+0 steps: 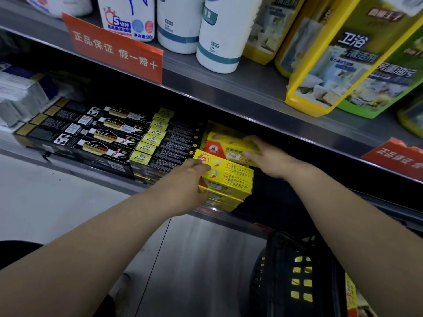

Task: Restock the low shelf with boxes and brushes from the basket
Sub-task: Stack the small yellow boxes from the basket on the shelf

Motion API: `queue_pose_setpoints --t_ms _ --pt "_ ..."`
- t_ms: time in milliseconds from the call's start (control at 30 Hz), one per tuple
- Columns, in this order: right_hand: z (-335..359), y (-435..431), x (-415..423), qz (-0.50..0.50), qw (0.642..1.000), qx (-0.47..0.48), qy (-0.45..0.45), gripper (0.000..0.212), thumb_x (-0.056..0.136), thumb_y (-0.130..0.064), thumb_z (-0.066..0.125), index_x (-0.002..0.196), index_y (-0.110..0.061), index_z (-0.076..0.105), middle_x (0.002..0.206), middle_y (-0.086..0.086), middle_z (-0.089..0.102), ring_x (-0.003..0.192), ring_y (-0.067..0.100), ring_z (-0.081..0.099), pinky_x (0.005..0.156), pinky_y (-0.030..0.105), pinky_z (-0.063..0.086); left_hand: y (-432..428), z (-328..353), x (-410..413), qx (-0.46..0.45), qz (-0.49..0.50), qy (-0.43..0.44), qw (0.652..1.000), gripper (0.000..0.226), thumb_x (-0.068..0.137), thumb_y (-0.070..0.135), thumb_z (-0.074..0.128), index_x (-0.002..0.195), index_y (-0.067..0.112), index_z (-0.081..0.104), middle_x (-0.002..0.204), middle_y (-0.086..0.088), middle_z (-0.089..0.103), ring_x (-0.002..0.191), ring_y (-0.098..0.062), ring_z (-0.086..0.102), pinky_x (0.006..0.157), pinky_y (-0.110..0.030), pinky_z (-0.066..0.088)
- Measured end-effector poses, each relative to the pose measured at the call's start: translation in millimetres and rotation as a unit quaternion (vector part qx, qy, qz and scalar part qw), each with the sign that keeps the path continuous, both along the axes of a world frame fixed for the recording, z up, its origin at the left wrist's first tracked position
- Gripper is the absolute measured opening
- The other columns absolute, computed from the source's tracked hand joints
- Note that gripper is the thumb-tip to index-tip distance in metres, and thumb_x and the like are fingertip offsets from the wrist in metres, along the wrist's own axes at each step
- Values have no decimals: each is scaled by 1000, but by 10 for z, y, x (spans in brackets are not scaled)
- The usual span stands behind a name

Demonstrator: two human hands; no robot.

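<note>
A stack of yellow boxes (231, 179) stands on the low shelf (240, 221), with a second yellow stack (225, 145) right behind it. My left hand (186, 186) grips the left end of the front stack, thumb on its top box. Over the rear stack, my right hand (265, 156) presses on the top yellow box, fingers curled around its right end. The black basket (295, 277) sits on the floor at the lower right, with yellow packs showing through its holes.
Black toothpaste boxes (91, 136) and black-and-yellow boxes (160, 143) fill the low shelf to the left. The shelf above (229, 88) carries white bottles and yellow-green cleaner jugs and overhangs the working space. Red price tags hang from its edge. Pale floor lies below.
</note>
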State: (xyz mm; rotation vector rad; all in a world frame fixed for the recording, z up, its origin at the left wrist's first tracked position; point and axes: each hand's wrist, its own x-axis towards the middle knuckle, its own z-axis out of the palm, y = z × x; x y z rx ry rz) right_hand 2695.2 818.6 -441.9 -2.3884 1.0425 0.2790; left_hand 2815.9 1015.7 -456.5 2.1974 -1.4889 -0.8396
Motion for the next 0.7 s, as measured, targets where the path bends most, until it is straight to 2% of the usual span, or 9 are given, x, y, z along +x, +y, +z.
queue_pose_setpoints --t_ms 67,133,300,433,500,600,700 --pt "-97 41 45 35 998 46 8 46 99 -28 44 143 -24 32 135 11 46 112 21 50 88 23 39 -4 -14 20 22 -9 1 1000 64 88 35 59 145 23 31 154 3 18 135 -20 32 108 -31 30" --pt "-153 77 55 59 996 65 30 51 98 -31 46 145 -27 28 142 11 36 125 24 43 95 23 36 -7 -20 26 38 -23 -15 999 64 89 37 58 145 23 30 155 4 14 137 -22 31 109 -32 30" --pt "-163 85 41 74 995 59 40 60 95 -32 51 147 -30 21 146 13 30 130 27 39 102 25 34 -9 3 8 46 -32 -24 998 64 90 36 57 146 22 29 157 3 10 138 -20 29 107 -28 29" --pt "-83 149 17 68 997 1 45 62 93 -38 52 147 -30 22 150 12 27 134 30 33 110 33 31 -42 93 -28 67 -21 -18 997 65 89 34 57 146 23 28 156 0 12 137 -23 31 108 -31 31" --pt "83 210 -80 56 998 -7 2 56 92 -37 55 142 -27 33 146 10 35 132 27 37 108 33 34 -77 213 -98 44 -6 -21 999 60 89 32 57 143 24 32 152 -3 25 129 -24 40 103 -33 38" --pt "424 339 -409 61 992 16 -109 31 89 -25 62 120 -22 56 125 2 55 116 18 52 98 32 44 -122 463 -309 -25 -20 -29 999 48 90 32 56 136 25 43 139 1 45 113 -17 50 90 -26 40" --pt "768 509 -916 55 983 47 -170 17 87 -13 64 100 -24 63 103 -8 63 97 8 60 89 27 50 -123 702 -615 -83 -52 -18 995 35 89 31 56 124 26 53 123 9 58 112 -9 52 92 -25 42"
